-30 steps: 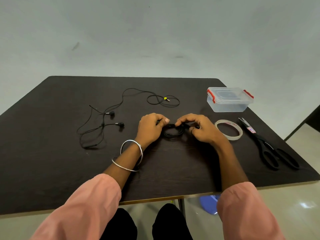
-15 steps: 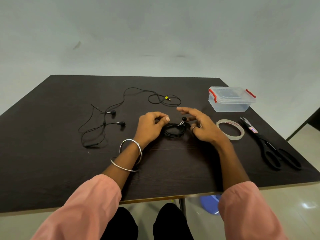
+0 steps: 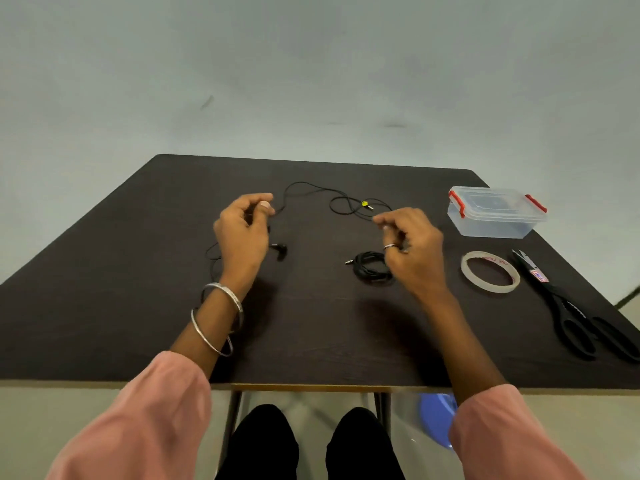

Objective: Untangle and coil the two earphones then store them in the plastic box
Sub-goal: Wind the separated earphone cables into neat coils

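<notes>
One black earphone lies coiled (image 3: 372, 268) on the dark table (image 3: 138, 306), its plug pointing left, just left of my right hand (image 3: 414, 251). The other earphone (image 3: 346, 206) lies loose across the far middle, with a yellow-marked plug and an earbud (image 3: 281, 249). My left hand (image 3: 242, 233) hovers over its left part, thumb and forefinger pinching the cable. The curled fingertips of my right hand reach the cable's right loop; whether they grip it is unclear. The clear plastic box (image 3: 495, 216) with red clips stands lidded at the far right.
A roll of clear tape (image 3: 490, 271) lies right of my right hand. Black scissors (image 3: 571, 313) lie along the table's right edge. A blue object (image 3: 436, 417) sits on the floor under the table's near edge.
Both hands let go of the coiled earphone, which now lies on the table. They moved apart and forward to the loose earphone's cable.
</notes>
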The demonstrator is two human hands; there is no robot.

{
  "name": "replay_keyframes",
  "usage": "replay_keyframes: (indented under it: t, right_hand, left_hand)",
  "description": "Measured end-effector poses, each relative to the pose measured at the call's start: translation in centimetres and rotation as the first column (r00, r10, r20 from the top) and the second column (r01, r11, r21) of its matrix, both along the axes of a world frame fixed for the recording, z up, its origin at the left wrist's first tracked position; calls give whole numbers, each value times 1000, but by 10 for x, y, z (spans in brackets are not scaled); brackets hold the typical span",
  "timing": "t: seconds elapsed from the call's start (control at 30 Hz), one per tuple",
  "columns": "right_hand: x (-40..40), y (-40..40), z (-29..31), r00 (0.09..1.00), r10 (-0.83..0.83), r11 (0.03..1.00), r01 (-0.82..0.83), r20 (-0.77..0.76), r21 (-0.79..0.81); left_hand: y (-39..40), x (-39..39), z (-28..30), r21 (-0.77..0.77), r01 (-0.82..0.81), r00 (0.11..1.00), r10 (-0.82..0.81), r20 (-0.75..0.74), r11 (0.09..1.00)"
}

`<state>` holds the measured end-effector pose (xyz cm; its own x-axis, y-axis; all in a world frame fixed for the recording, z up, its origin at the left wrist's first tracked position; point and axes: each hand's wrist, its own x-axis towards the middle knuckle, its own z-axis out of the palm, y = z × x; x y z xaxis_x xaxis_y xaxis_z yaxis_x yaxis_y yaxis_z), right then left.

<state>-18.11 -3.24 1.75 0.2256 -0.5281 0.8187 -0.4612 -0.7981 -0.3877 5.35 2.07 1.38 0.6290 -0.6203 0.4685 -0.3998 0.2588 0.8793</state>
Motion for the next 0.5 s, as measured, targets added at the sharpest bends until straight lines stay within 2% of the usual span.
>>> replay_keyframes:
  t: [0.03, 0.1, 0.17, 0.2, 0.27, 0.37, 0.43, 0.5]
  right_hand:
    - [15, 5, 3, 996, 59, 998, -57, -68, 31]
    - [46, 10, 6, 950, 181, 962, -119, -253, 244]
    - [75, 11, 4, 859, 291, 876, -63, -421, 477]
    - [89, 12, 1, 822, 316, 849, -22, -474, 528]
    - [109, 12, -5, 781, 305, 830, 63, -545, 555]
    - [129, 12, -13, 749, 227, 841, 171, -622, 514]
    - [137, 17, -15, 755, 222, 861, 146, -617, 487]
    - [141, 23, -19, 770, 277, 881, 35, -575, 471]
  left_hand:
    - [4, 13, 1, 53, -36, 999, 36, -4, 998]
    - [11, 34, 0, 180, -91, 996, 92, -1, 980]
    - [20, 49, -1, 285, -132, 991, 127, 35, 949]
    - [26, 54, -2, 320, -142, 990, 129, 63, 937]
    - [35, 61, -4, 360, -143, 988, 110, 111, 922]
    - [45, 68, -6, 399, -173, 983, 130, 132, 901]
    - [45, 74, -9, 451, -196, 980, 157, 121, 871]
    - [45, 80, -12, 517, -170, 986, 145, 88, 839]
